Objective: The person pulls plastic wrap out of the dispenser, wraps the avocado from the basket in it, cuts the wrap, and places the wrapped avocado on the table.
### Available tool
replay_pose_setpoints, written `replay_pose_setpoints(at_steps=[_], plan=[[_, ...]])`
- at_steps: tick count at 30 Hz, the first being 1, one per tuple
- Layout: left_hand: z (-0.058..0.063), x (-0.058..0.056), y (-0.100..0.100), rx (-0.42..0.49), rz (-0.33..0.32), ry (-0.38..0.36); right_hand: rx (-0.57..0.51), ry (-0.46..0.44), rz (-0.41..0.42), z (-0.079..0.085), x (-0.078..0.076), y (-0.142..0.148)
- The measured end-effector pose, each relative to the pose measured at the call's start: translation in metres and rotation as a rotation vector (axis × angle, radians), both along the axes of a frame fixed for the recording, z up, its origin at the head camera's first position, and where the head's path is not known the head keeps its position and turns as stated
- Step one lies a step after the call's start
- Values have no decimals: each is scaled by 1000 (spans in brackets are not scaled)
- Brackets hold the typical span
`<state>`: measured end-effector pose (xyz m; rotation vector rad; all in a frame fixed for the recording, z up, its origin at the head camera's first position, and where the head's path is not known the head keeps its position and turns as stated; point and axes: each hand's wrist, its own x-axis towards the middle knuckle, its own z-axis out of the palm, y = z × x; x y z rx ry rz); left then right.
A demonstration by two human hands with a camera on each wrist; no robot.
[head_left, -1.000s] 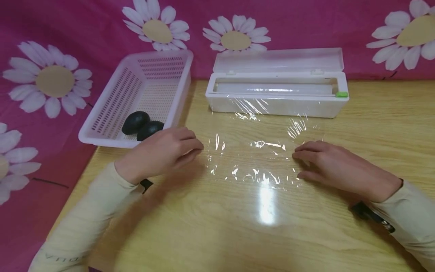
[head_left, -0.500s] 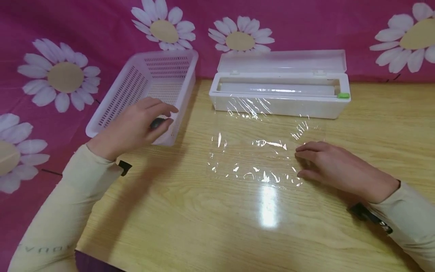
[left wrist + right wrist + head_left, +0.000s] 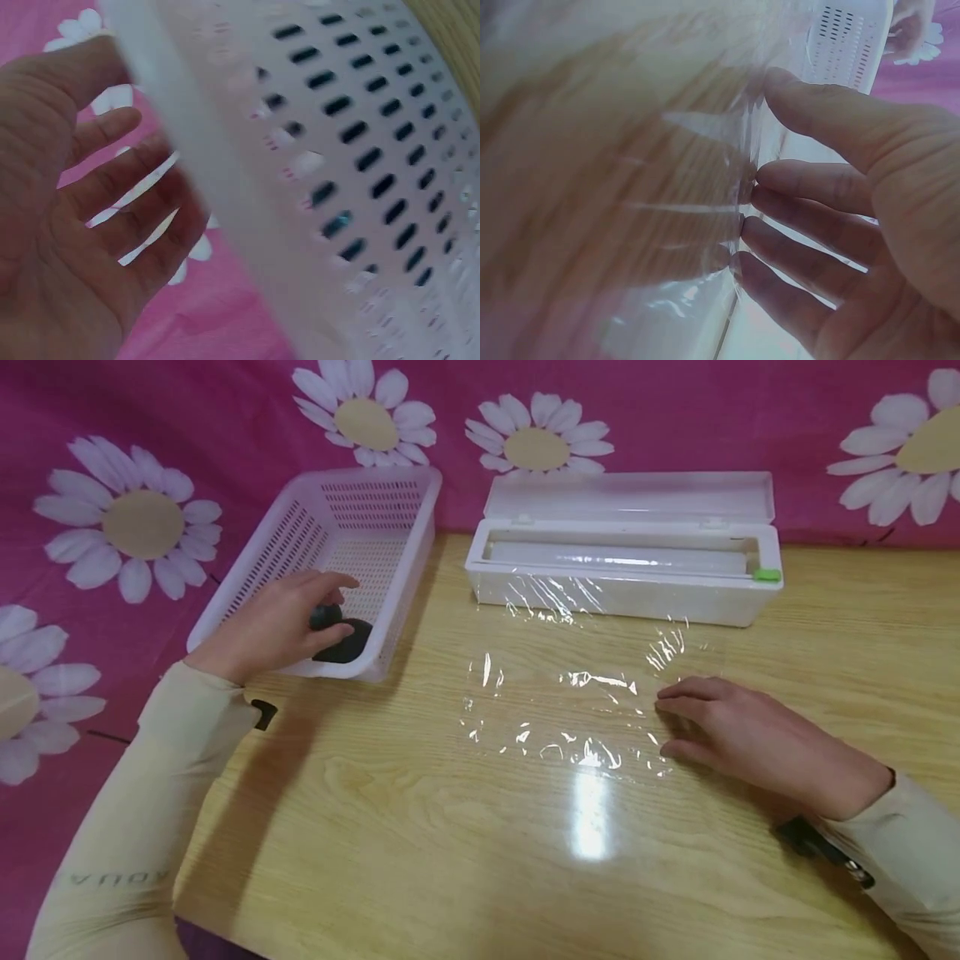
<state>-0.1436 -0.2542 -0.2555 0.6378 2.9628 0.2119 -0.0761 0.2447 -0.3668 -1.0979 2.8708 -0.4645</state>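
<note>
My left hand (image 3: pixel 277 622) reaches over the near end of a white slotted basket (image 3: pixel 408 572), thumb and fingers spread apart. Below the thumb lies a dark oval avocado (image 3: pixel 351 643); a second avocado (image 3: pixel 324 615) is partly hidden by the fingers. In the left wrist view the basket wall (image 3: pixel 247 202) fills much of the picture, with dark shapes behind its slots. My right hand (image 3: pixel 757 739) rests at the right edge of a sheet of clear cling film (image 3: pixel 555 693). In the right wrist view its straight fingertips touch the film's wrinkled edge (image 3: pixel 746 157).
The film runs from a white dispenser box (image 3: pixel 615 595) with its lid raised, a roll (image 3: pixel 615 558) inside. A green slider (image 3: pixel 767 575) sits at the box's right end. A pink flowered cloth (image 3: pixel 660 410) hangs behind the wooden table (image 3: pixel 450 860).
My left hand has left the film's left side and moved left over the basket, its thumb and fingers now spread above the avocados. My right hand has stayed at the film's edge.
</note>
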Motion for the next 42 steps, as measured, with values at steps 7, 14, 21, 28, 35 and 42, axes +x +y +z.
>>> replay_pose_setpoints(at_steps=[7, 14, 21, 28, 35, 42], plan=[[-9, -9, -10, -71, 65, -73, -24, 16, -3, 0, 3, 1], [-12, -12, -12, -130, 90, -152, -35, 51, 1, 0, 4, 2], [-16, -15, -11, -100, 86, -229, -23, 34, -3, 0, 4, 1], [-20, -20, -11, -104, 85, -265, -19, 11, -13, 1, 4, 1], [-26, -25, -8, -109, 74, -270, -5, -16, -25, 2, 3, 2], [-32, -30, -5, -115, 43, -284, 6, -26, -32, 2, 2, 3]])
